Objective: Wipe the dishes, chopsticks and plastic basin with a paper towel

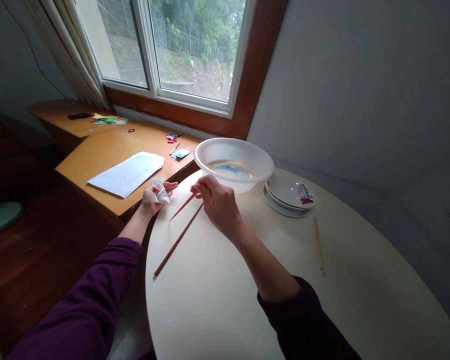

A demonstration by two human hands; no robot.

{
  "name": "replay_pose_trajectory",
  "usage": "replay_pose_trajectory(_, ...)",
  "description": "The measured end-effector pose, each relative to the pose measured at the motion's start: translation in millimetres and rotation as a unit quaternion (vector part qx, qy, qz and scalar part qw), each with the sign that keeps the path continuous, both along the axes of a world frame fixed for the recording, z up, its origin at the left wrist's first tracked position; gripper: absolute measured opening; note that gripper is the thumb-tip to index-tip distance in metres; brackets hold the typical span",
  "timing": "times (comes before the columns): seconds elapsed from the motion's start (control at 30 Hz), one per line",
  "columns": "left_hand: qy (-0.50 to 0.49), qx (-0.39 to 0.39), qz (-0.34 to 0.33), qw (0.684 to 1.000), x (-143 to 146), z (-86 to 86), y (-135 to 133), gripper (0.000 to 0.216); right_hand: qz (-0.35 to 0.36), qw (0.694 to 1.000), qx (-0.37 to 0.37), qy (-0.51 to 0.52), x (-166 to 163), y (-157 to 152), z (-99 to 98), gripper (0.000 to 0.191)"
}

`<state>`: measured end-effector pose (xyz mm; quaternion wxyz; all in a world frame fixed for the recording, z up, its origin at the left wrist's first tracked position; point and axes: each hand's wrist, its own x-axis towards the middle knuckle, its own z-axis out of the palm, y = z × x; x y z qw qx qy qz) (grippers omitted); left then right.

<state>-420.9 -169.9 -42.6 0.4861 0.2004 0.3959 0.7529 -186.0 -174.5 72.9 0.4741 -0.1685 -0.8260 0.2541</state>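
Note:
My right hand (219, 202) is closed on one end of a reddish chopstick (182, 208), whose other end slants down to the left, close above the table. Below it a brown chopstick (177, 243) lies on the white round table (217, 300), its far end hidden behind my right hand. At the table's left edge my left hand (150, 200) holds a crumpled white tissue (160, 191), with some fingers stretched out to the right. Just beyond my right hand stands a translucent white basin (234, 184); something blue shows inside.
Right of the basin sit stacked plates (290, 192), the top one flower-patterned. Pale chopsticks (318, 245) lie nearer me. On the wooden desk (105, 150) are papers (129, 172), a pen (174, 149), a small packet (181, 153) and several small items. A window rises behind.

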Motion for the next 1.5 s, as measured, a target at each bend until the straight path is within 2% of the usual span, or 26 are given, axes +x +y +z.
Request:
replay_pose_trajectory(0.57,-0.017,0.001,0.008,1.000,0.9,-1.3,0.1,0.034,-0.017,0.999,0.033,-0.015,-1.9,-1.4,-0.7,0.019)
replay_pose_trajectory(1.5,-0.006,-0.005,-0.006,1.000,0.5,-2.0,-5.2,0.030,-0.018,0.999,0.036,-0.016,0.8,-1.8,0.4,0.019)
